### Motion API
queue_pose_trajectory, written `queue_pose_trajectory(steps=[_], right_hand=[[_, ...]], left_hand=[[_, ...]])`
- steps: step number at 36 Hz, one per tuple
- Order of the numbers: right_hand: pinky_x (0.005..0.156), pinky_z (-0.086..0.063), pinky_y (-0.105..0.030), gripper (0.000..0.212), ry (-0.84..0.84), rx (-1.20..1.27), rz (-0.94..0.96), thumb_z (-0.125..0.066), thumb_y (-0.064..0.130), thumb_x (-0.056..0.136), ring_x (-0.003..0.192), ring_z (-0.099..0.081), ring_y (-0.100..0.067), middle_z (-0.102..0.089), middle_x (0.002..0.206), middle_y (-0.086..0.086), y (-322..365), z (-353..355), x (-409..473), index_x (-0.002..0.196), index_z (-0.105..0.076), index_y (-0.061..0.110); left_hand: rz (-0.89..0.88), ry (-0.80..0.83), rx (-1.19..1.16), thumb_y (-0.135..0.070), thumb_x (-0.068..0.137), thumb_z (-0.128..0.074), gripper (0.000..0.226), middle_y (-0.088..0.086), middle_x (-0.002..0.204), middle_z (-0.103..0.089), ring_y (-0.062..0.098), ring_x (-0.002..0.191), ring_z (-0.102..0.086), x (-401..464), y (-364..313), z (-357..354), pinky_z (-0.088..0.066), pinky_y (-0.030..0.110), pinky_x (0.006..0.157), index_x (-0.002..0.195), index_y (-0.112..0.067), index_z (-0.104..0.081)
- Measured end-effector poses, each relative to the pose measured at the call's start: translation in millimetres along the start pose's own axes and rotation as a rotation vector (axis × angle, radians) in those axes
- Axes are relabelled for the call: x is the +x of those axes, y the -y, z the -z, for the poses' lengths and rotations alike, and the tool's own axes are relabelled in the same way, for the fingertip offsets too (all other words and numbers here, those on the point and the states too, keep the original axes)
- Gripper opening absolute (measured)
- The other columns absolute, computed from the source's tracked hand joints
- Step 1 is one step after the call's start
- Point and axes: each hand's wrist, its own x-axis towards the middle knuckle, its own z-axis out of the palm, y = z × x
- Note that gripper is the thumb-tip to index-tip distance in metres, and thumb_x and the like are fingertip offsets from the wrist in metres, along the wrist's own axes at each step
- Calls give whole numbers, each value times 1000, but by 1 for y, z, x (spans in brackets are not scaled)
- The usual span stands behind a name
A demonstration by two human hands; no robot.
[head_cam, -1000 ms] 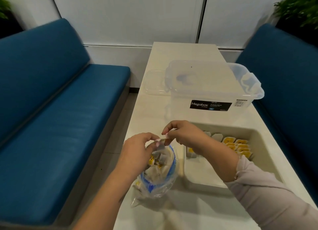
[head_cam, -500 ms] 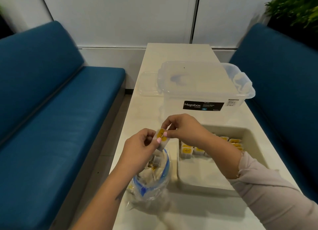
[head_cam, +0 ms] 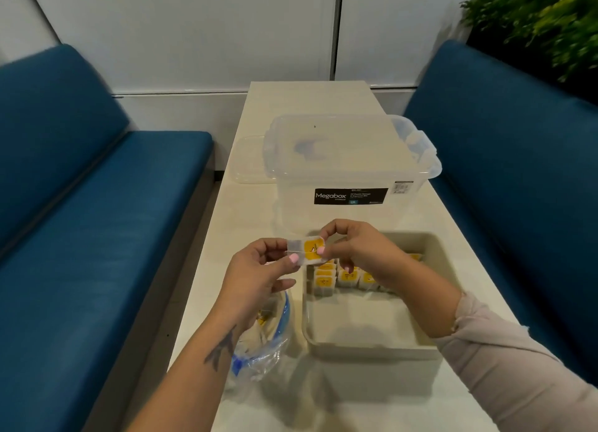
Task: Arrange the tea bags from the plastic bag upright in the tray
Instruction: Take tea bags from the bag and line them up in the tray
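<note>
Right now you hold one small white tea bag with a yellow label between both hands, up in the air above the table. Your left hand pinches its left end between thumb and fingers, and your right hand pinches its right end, thumb on the yellow label. The bag lies roughly flat between the two pinches, label facing you.

Just below and to the right of that grip sits the beige rectangular plastic tray. A cluster of yellow-labelled tea bags stands upright along its far side, partly hidden behind your right wrist; the near part of the tray floor is bare.

Below your left hand lies the clear plastic bag with a blue zip edge, open at the top, with more tea bags showing inside, touching or nearly touching the tray's left wall.

Beyond your grip stands a clear plastic storage box with a black label, its clear lid lying flat to the left of it. All of it rests on the long cream table, flanked by blue upholstered benches.
</note>
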Motion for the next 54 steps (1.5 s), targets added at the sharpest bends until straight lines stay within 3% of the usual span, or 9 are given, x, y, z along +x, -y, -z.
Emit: queue_pose_trajectory(steps=[9,19,25,36,41,45,47,51,54], right_hand=[[36,-30,-14,12,-80,245,-77,-65,0,82,37,-38,-7,-65,68,-7,-19,4,-8,85,-61,11],[35,-28,-15,17,-108,334,-75,-64,-5,81,39,-37,-9,-68,64,-6,-27,13,-11,81,-68,11],[35,-28,-15,13,-88,436,-140,-64,1,83,38,-35,-8,-69,74,-9,-32,18,-10,87,-66,13],[35,-24,-16,15,-164,560,-221,-61,0,84,32,-33,-6,-65,61,-3,-39,42,-10,80,-62,15],[36,-32,-16,13,-204,197,-127,-67,0,80,37,-41,-5,-68,76,-10,-36,54,-13,81,-68,13],[54,-45,-24,24,-242,-174,-21,-72,2,77,55,-56,-6,-66,64,3,-34,58,-10,69,-70,24],[62,-48,-25,24,-255,-394,-10,-73,9,76,63,-60,-8,-65,63,10,-34,58,-7,65,-69,30],[54,-39,-20,19,-214,-778,-21,-66,17,79,67,-56,-6,-61,66,16,-30,50,-5,75,-71,34],[67,-47,-23,20,-158,-984,-30,-60,19,82,79,-60,-11,-67,83,10,-29,41,-3,85,-73,34]], left_hand=[[-132,7,317,-15,87,-66,24,1,96,-70,15,87,-68,9,-11,-15,-53,20,61,110,-21,-67],[-22,95,167,-3,87,-61,17,11,96,-70,13,74,-64,9,-8,-27,-52,17,59,93,-18,-68],[-111,38,161,-10,86,-66,19,1,98,-69,16,84,-67,9,-11,-36,-52,19,59,101,-22,-69],[-84,69,194,-12,82,-71,32,-2,106,-69,17,87,-69,5,-12,-48,-58,26,69,112,-22,-65],[-179,-31,390,-13,82,-71,32,-11,103,-67,12,84,-67,4,-2,-49,-57,24,74,110,-25,-64],[-246,-81,750,-13,83,-69,31,-22,97,-61,-1,80,-59,2,5,-43,-40,5,65,102,-36,-62],[-236,-74,884,-15,84,-68,33,-21,101,-58,1,82,-55,0,9,-40,-41,14,69,108,-36,-62],[-211,-54,1002,-16,83,-69,36,-14,112,-60,9,97,-55,-3,15,-36,-46,26,83,113,-35,-61],[-194,-51,1054,-19,82,-71,38,-12,118,-61,12,105,-55,-5,17,-35,-49,33,91,115,-35,-61]])
